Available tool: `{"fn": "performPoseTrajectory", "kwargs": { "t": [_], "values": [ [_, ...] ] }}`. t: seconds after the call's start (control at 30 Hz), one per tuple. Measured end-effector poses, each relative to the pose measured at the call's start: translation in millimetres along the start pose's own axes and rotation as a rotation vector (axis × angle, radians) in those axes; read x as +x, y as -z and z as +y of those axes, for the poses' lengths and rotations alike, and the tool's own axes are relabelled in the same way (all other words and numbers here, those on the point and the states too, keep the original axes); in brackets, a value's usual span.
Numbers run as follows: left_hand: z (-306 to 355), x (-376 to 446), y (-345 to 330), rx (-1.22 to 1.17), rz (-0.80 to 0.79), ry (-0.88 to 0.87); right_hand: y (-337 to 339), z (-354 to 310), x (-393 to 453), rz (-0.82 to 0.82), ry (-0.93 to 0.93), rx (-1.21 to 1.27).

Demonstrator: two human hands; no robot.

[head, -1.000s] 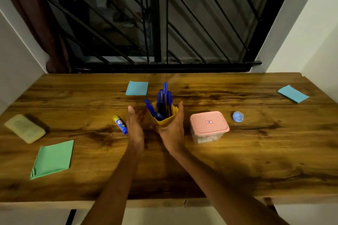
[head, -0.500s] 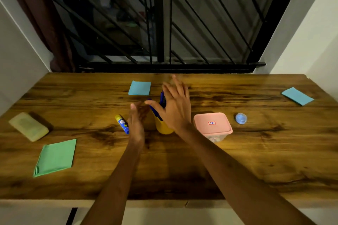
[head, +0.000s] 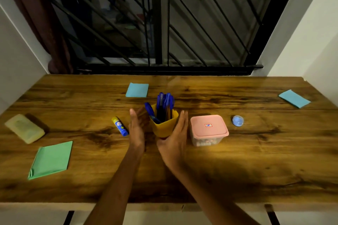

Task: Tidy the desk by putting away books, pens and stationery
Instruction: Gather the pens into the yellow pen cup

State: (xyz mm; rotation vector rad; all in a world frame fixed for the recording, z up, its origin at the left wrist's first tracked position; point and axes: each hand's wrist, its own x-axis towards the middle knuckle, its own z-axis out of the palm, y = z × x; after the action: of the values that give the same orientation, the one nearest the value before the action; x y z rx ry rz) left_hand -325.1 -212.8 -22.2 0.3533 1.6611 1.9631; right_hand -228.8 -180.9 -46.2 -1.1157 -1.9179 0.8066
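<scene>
A yellow pen holder (head: 164, 128) stands at the middle of the wooden desk (head: 256, 170) with several blue pens (head: 163, 102) upright in it. My left hand (head: 137, 129) stands edge-on just left of the holder, fingers straight. My right hand (head: 173, 139) lies against the holder's right side with straight fingers, its thumb at the holder's near base. A blue and yellow glue stick (head: 119, 126) lies just left of my left hand.
A pink-lidded box (head: 208, 126) stands right of the holder, with a small blue round object (head: 237, 120) beyond it. Blue note pads lie at the back centre (head: 137, 90) and far right (head: 294, 98). Green paper (head: 51, 159) and a pale yellow block (head: 24, 128) lie at the left.
My right hand, which was spread over the pen tops half a second ago, has come down to the holder's right side. The left hand has stayed beside the holder.
</scene>
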Motion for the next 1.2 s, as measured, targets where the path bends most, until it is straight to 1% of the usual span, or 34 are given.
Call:
{"fn": "performPoseTrajectory", "kwargs": {
  "t": [0.1,0.17,0.27,0.37,0.47,0.7,0.8,0.9,1.03,1.2],
  "values": [
    [0.1,-2.1,-1.2,-0.02,-0.008,0.025,-8.8,7.3,5.0,-0.167,-0.192,0.147],
    [0.6,-1.4,0.5,-0.042,-0.002,0.02,-10.7,6.6,12.5,-0.196,-0.224,0.173],
    [2.4,2.1,-0.4,-0.021,0.026,-0.019,-7.7,3.7,18.3,-0.13,-0.2,0.199],
    [9.4,3.4,-9.0,0.026,0.025,-0.082,1.7,1.1,24.2,-0.066,-0.177,0.334],
    [26.7,-0.1,-28.5,0.031,-0.001,-0.097,17.0,-4.0,32.1,0.017,-0.122,0.431],
    [63.4,-13.8,-82.2,-0.065,-0.137,-0.194,89.6,-36.5,55.7,0.109,-0.044,0.474],
    [65.5,-18.5,-116.5,-0.106,-0.178,-0.183,133.0,-38.5,75.6,0.214,-0.048,0.535],
    [49.6,-31.1,-156.9,-0.06,-0.201,-0.18,187.2,-9.7,98.3,0.37,-0.079,0.526],
    [20.7,-59.1,-221.8,0.0,-0.352,-0.205,265.5,65.7,115.0,0.58,-0.198,0.414],
    [-11.7,-95.2,-302.9,0.049,-0.505,-0.154,351.6,155.3,109.8,0.707,-0.346,0.288]
  ]
}}
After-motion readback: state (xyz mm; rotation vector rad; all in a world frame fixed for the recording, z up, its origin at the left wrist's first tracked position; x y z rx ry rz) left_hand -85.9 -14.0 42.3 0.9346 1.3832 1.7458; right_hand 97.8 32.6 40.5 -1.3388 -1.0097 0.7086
